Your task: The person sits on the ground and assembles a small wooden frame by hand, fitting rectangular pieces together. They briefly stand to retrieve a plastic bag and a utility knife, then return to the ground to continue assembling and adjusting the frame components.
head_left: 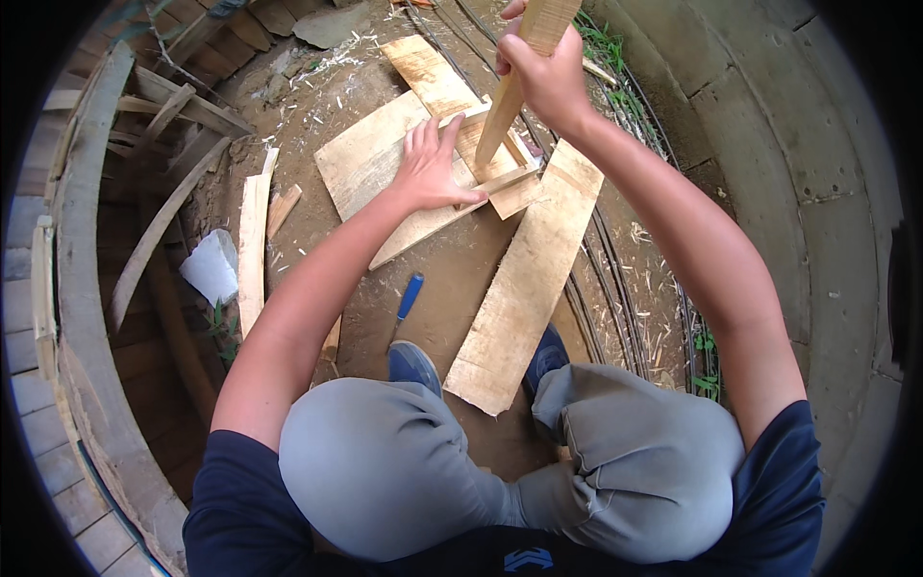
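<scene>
My left hand spans a small wooden frame, its fingers over the far wall and its thumb along the near wall. The frame rests on pale boards on the ground. My right hand is closed round a thick wooden stake held upright at a slant. The stake's tapered lower end comes down over the inside of the frame; whether it touches the wood there I cannot tell. Under my left hand lies a wide board, with a narrower board reaching out beyond the frame.
A long plank slants between my feet and the frame. Near my left shoe lies a blue-handled tool. Wood strips and a white block are at the left. Dark cables run along the right, beside a concrete wall.
</scene>
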Tool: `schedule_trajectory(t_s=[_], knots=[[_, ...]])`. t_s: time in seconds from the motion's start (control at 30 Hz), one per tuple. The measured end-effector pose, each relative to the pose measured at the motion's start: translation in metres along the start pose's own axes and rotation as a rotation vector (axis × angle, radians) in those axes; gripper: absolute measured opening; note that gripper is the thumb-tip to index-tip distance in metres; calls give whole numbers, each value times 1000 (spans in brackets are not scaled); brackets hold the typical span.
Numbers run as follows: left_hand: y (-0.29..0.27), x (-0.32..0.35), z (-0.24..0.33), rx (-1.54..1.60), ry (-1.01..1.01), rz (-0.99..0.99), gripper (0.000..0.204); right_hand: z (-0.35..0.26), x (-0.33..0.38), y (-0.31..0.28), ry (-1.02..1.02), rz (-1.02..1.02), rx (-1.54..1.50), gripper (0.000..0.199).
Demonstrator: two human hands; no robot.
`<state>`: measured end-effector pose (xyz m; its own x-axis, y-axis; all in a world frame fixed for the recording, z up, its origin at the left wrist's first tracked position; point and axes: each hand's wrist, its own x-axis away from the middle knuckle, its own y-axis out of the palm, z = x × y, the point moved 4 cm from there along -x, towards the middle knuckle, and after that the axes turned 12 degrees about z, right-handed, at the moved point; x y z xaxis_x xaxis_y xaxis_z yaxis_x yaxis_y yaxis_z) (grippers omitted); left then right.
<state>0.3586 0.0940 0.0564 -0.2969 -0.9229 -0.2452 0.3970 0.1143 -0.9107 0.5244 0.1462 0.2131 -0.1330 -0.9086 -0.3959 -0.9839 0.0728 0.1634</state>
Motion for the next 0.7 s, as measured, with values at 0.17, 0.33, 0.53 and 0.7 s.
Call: schedule_trajectory(t_s=[0.17,0.33,0.53,0.7], knots=[[5,2,-7,18,-19,-20,138,5,0,2,-18,-55,109,31],[6,-3,-4,6,-40,-91,143,0,-6,3,-141,-6,190,29],[8,-4,-11,3,-46,-129,153,8,-7,4,18,-41,84,25],[10,-12,0,-208,-107,-267,158,2,-15,-1,-150,17,131,17]])
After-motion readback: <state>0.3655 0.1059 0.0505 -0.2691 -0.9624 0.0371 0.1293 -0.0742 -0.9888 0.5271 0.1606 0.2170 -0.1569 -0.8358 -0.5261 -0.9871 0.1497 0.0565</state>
